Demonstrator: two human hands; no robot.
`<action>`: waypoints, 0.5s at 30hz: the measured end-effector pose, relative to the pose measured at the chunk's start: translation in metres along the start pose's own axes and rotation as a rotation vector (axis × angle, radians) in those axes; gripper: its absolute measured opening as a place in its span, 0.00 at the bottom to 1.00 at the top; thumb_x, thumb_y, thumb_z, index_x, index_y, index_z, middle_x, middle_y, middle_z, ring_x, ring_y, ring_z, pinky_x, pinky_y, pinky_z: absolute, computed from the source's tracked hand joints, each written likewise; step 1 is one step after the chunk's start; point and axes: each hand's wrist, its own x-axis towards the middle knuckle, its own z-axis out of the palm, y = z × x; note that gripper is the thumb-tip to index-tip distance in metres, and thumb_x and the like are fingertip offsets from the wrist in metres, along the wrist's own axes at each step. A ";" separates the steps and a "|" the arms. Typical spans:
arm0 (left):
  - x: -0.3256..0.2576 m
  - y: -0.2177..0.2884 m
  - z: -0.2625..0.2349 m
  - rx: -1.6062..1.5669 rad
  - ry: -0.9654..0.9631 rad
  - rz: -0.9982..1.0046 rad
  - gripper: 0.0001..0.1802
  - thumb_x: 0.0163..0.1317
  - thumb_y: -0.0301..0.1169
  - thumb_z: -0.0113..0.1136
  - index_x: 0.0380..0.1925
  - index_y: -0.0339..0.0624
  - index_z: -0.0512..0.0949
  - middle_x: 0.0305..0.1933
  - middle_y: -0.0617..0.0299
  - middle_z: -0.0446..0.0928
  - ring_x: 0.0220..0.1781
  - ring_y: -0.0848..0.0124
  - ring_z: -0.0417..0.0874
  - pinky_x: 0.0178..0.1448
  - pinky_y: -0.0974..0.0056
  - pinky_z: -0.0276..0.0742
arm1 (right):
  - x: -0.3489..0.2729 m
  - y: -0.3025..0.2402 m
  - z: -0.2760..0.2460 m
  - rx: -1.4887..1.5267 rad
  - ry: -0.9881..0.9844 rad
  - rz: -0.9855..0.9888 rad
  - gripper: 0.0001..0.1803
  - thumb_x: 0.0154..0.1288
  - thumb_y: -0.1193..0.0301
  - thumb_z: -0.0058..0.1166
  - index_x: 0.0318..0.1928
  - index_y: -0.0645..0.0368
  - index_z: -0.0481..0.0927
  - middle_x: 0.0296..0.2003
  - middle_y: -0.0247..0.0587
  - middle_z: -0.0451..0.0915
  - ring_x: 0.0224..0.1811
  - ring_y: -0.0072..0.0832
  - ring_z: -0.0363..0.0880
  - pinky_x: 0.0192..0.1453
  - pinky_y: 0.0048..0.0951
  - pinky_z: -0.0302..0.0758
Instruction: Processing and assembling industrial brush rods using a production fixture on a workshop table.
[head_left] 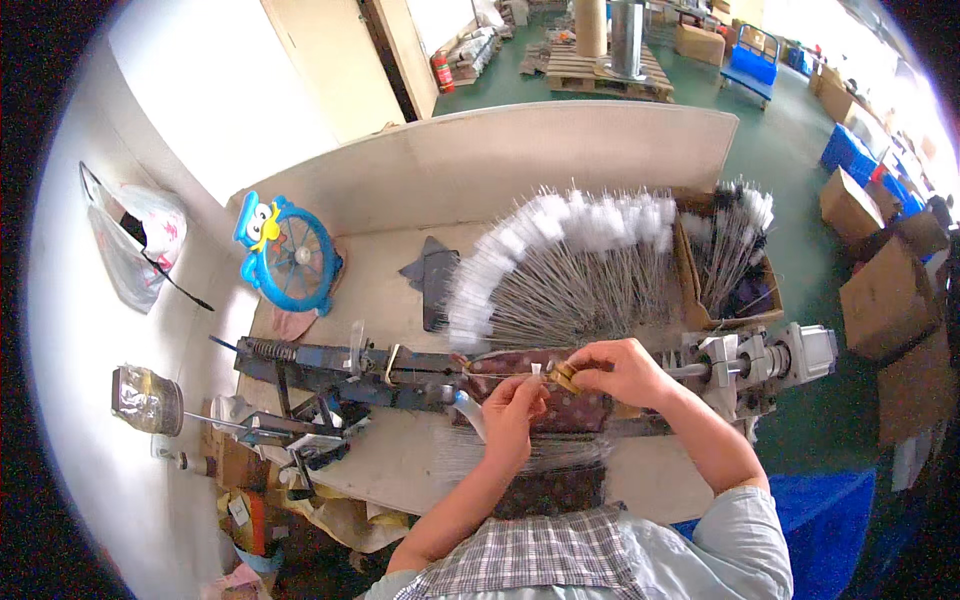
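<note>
My left hand (514, 408) is closed in a pinch on a thin wire, with a small white tip (536, 369) showing above the fingertips. Just to its right, my right hand (622, 370) closes its fingers at a small brass-coloured piece (563, 376); whether it grips this piece or only touches it is hard to tell. Both hands work above a dark red spotted cloth (500, 366), in the middle of a long bench machine (410, 366). Beyond them lies a large fan of thin wire-handled brushes (570, 290) with white bristle heads.
At the right of the bench stands a cardboard box (700, 290) of more brushes, behind a motor unit (805, 352). A blue toy-shaped fan (290, 255) and a dark phone-like slab (438, 285) are on the left. Loose wires (540, 452) lie close to my body. A board (520, 150) edges the far side.
</note>
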 end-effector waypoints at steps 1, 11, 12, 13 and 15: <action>0.000 0.002 -0.002 -0.005 0.004 0.004 0.06 0.59 0.30 0.58 0.31 0.39 0.77 0.27 0.65 0.76 0.23 0.81 0.71 0.28 0.75 0.66 | -0.001 0.001 0.001 -0.025 0.000 -0.057 0.13 0.51 0.68 0.59 0.37 0.60 0.80 0.29 0.42 0.80 0.32 0.37 0.79 0.39 0.30 0.74; -0.012 0.031 -0.019 -0.129 0.143 -0.112 0.08 0.61 0.35 0.53 0.33 0.42 0.74 0.24 0.66 0.72 0.19 0.76 0.71 0.24 0.72 0.68 | 0.047 -0.013 0.054 -0.748 0.181 -0.481 0.08 0.53 0.67 0.53 0.34 0.56 0.78 0.28 0.39 0.76 0.36 0.37 0.75 0.40 0.37 0.73; -0.013 0.034 -0.018 -0.147 0.162 -0.124 0.08 0.61 0.35 0.54 0.32 0.42 0.74 0.23 0.66 0.72 0.19 0.76 0.71 0.24 0.72 0.67 | 0.052 -0.013 0.061 -0.776 0.142 -0.410 0.09 0.54 0.68 0.53 0.35 0.57 0.80 0.31 0.38 0.79 0.38 0.37 0.76 0.42 0.36 0.74; -0.012 0.037 -0.018 -0.165 0.181 -0.138 0.08 0.61 0.35 0.54 0.31 0.42 0.74 0.23 0.67 0.72 0.19 0.77 0.71 0.23 0.72 0.67 | 0.054 -0.013 0.064 -0.779 0.138 -0.410 0.09 0.54 0.68 0.53 0.35 0.57 0.80 0.31 0.38 0.79 0.38 0.37 0.76 0.42 0.36 0.74; -0.013 0.038 -0.020 -0.162 0.157 -0.134 0.09 0.62 0.35 0.54 0.31 0.41 0.74 0.23 0.66 0.72 0.20 0.78 0.70 0.24 0.74 0.66 | 0.052 -0.017 0.069 -0.641 0.058 -0.356 0.09 0.55 0.66 0.50 0.32 0.56 0.78 0.31 0.39 0.78 0.40 0.39 0.76 0.42 0.39 0.74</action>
